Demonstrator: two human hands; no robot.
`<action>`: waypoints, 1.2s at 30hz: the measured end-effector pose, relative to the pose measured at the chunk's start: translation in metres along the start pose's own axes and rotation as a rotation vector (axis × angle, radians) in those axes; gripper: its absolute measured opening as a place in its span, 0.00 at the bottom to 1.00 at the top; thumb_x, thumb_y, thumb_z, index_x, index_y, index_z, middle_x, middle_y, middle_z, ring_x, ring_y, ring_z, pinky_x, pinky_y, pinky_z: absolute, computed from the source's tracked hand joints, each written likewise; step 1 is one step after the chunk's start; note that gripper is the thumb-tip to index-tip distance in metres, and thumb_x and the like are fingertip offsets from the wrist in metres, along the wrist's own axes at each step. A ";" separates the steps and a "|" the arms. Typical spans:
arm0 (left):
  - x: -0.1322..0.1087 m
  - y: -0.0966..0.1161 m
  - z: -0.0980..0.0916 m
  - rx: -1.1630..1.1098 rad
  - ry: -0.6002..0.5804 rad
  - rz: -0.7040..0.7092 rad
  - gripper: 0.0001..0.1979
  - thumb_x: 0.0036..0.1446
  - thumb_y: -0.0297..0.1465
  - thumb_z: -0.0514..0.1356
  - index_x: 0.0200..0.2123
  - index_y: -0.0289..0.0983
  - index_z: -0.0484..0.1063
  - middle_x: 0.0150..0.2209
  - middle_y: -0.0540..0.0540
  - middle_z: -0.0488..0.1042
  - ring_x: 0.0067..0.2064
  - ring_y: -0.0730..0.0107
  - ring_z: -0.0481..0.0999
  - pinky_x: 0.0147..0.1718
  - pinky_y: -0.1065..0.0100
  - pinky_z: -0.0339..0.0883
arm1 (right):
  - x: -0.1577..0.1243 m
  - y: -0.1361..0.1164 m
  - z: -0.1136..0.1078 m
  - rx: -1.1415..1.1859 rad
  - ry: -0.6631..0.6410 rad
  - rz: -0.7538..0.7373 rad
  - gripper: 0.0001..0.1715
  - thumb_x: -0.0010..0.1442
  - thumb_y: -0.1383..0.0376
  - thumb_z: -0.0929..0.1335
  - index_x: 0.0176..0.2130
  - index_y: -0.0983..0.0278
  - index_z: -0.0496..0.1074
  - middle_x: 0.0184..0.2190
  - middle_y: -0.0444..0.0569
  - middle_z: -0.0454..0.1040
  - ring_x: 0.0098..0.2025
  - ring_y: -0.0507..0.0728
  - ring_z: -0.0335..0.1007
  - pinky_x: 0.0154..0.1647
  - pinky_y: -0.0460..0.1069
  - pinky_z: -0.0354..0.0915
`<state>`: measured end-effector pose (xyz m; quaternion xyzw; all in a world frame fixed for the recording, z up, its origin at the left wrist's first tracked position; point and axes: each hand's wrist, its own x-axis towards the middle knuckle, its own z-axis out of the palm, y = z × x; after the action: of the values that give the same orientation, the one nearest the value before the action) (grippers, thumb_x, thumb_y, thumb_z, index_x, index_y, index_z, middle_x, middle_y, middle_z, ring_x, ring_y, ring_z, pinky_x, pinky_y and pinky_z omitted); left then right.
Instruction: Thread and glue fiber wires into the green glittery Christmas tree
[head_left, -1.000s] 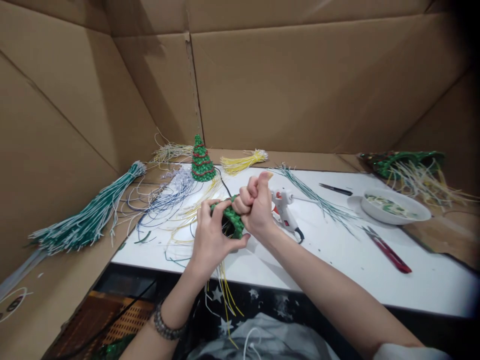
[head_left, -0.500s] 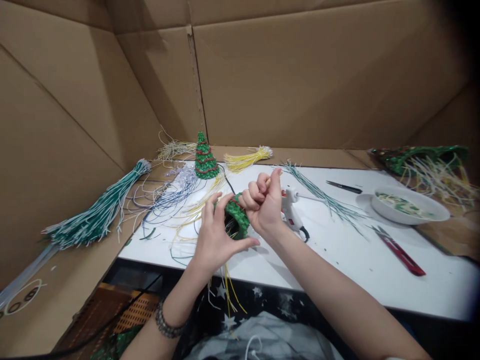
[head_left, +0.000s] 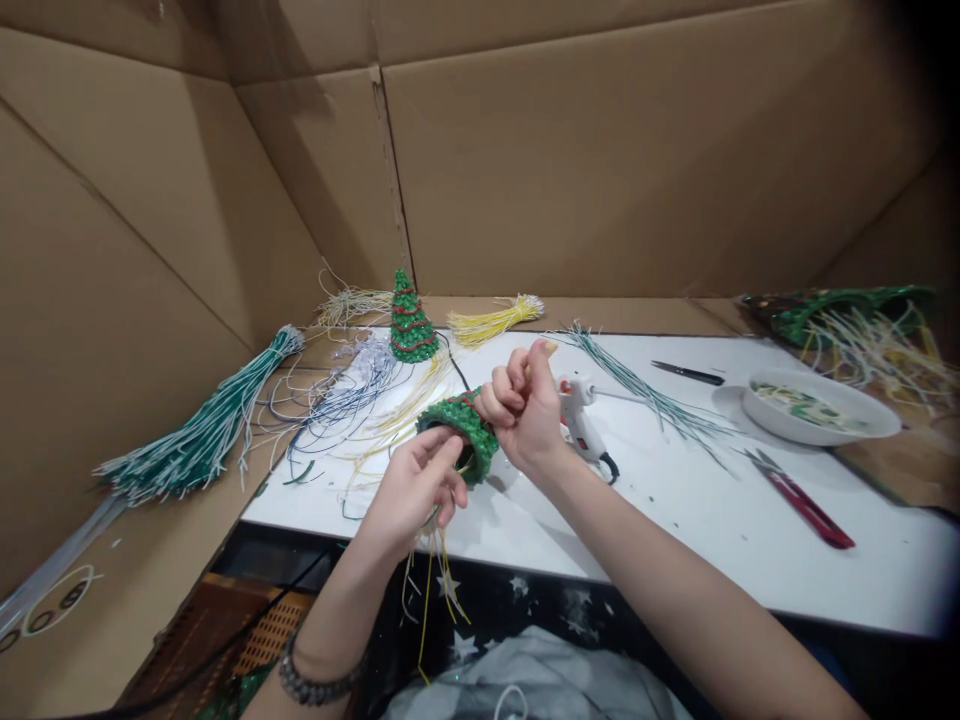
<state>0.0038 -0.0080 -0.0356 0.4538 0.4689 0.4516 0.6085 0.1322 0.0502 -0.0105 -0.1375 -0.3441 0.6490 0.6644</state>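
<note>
A small green beaded Christmas tree (head_left: 454, 415) lies tilted on its side, its hollow base toward me and red trim near its upper part. My right hand (head_left: 525, 405) is closed around its narrow end, the thumb pointing up. At the open base my left hand (head_left: 424, 480) has thumb and fingers brought together. Thin yellow and white wires (head_left: 435, 570) hang from under that hand past the table edge; its grip on them is partly hidden. Behind stands a second green beaded tree (head_left: 413, 325), upright, with red garlands.
A white glue gun (head_left: 579, 415) lies right of my right hand. Farther right are red-handled snips (head_left: 806, 505), a black cutter (head_left: 686, 373) and a white bowl (head_left: 862, 422) of scraps. Green wire bundles (head_left: 202, 425) and yellow ones (head_left: 495, 320) lie around the white table (head_left: 720, 560).
My left hand has moved from spread fingers around the tree's base to fingers closed at its opening, down and left. The right hand keeps its grip.
</note>
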 end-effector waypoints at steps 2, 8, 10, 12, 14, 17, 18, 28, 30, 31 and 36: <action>0.002 0.002 0.002 -0.193 -0.035 -0.050 0.17 0.49 0.40 0.68 0.36 0.36 0.70 0.24 0.53 0.71 0.19 0.78 0.71 0.09 0.79 0.51 | -0.001 0.000 0.000 0.009 -0.009 0.009 0.34 0.56 0.42 0.68 0.20 0.61 0.51 0.11 0.32 0.45 0.12 0.44 0.37 0.16 0.45 0.38; 0.003 0.002 0.004 -0.369 0.007 -0.080 0.17 0.43 0.34 0.72 0.31 0.34 0.71 0.27 0.55 0.67 0.25 0.77 0.76 0.08 0.81 0.53 | -0.001 0.001 -0.001 -0.013 -0.029 0.018 0.34 0.55 0.40 0.68 0.21 0.61 0.51 0.11 0.32 0.46 0.12 0.44 0.38 0.16 0.45 0.39; 0.003 0.002 0.004 -0.368 0.012 -0.075 0.17 0.43 0.34 0.73 0.31 0.33 0.71 0.25 0.54 0.68 0.25 0.76 0.75 0.10 0.81 0.58 | -0.001 0.001 -0.001 -0.007 -0.012 0.019 0.35 0.55 0.40 0.68 0.21 0.61 0.51 0.11 0.32 0.46 0.12 0.44 0.38 0.16 0.45 0.39; 0.003 0.002 0.005 -0.366 0.019 -0.075 0.16 0.43 0.34 0.72 0.31 0.33 0.71 0.24 0.53 0.70 0.23 0.76 0.74 0.13 0.80 0.62 | 0.000 0.000 -0.001 0.002 0.012 0.021 0.35 0.55 0.39 0.67 0.21 0.61 0.50 0.11 0.32 0.46 0.11 0.44 0.38 0.15 0.45 0.39; 0.004 0.002 0.005 -0.362 0.029 -0.076 0.16 0.43 0.33 0.72 0.30 0.32 0.71 0.22 0.51 0.72 0.21 0.76 0.73 0.14 0.79 0.65 | 0.002 -0.001 -0.002 0.005 0.033 0.021 0.35 0.55 0.39 0.67 0.21 0.61 0.50 0.11 0.31 0.46 0.11 0.44 0.38 0.15 0.45 0.40; 0.005 0.001 0.005 -0.358 0.048 -0.065 0.14 0.45 0.32 0.71 0.29 0.31 0.71 0.21 0.48 0.74 0.21 0.76 0.74 0.17 0.78 0.68 | 0.003 -0.002 -0.002 -0.006 0.040 0.008 0.34 0.55 0.38 0.66 0.22 0.60 0.51 0.11 0.31 0.45 0.11 0.44 0.38 0.15 0.45 0.40; 0.006 0.000 0.005 -0.359 0.056 -0.060 0.13 0.46 0.31 0.71 0.29 0.30 0.72 0.21 0.48 0.75 0.21 0.76 0.74 0.19 0.77 0.69 | 0.003 -0.002 -0.002 -0.018 0.032 0.000 0.34 0.55 0.38 0.66 0.22 0.60 0.51 0.11 0.31 0.46 0.11 0.45 0.38 0.14 0.45 0.40; 0.010 -0.003 0.008 -0.387 0.074 -0.027 0.10 0.46 0.28 0.71 0.29 0.32 0.72 0.22 0.50 0.75 0.24 0.75 0.77 0.24 0.75 0.74 | -0.003 0.002 -0.001 -0.139 -0.082 -0.068 0.35 0.53 0.37 0.67 0.21 0.61 0.53 0.12 0.32 0.46 0.11 0.44 0.42 0.14 0.45 0.38; 0.010 -0.002 0.008 -0.382 0.070 -0.022 0.11 0.45 0.29 0.71 0.29 0.32 0.73 0.23 0.50 0.75 0.24 0.74 0.77 0.23 0.75 0.74 | -0.003 0.002 -0.001 -0.120 -0.072 -0.057 0.34 0.53 0.38 0.67 0.21 0.61 0.53 0.12 0.32 0.47 0.11 0.44 0.42 0.14 0.44 0.38; 0.009 -0.002 0.008 -0.376 0.066 -0.025 0.12 0.44 0.29 0.72 0.29 0.32 0.73 0.23 0.50 0.76 0.24 0.74 0.77 0.22 0.75 0.73 | -0.002 0.001 -0.001 -0.106 -0.063 -0.048 0.34 0.54 0.38 0.67 0.21 0.61 0.53 0.12 0.32 0.47 0.11 0.44 0.42 0.14 0.44 0.39; 0.007 -0.003 0.006 -0.349 0.062 -0.030 0.12 0.44 0.31 0.72 0.29 0.32 0.74 0.22 0.48 0.76 0.23 0.74 0.77 0.22 0.75 0.73 | 0.000 0.000 -0.003 -0.028 0.018 -0.005 0.33 0.55 0.40 0.67 0.22 0.61 0.52 0.11 0.32 0.49 0.10 0.45 0.43 0.14 0.44 0.40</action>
<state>0.0114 -0.0022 -0.0384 0.3200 0.4087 0.5308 0.6699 0.1339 0.0507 -0.0124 -0.1514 -0.3475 0.6412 0.6672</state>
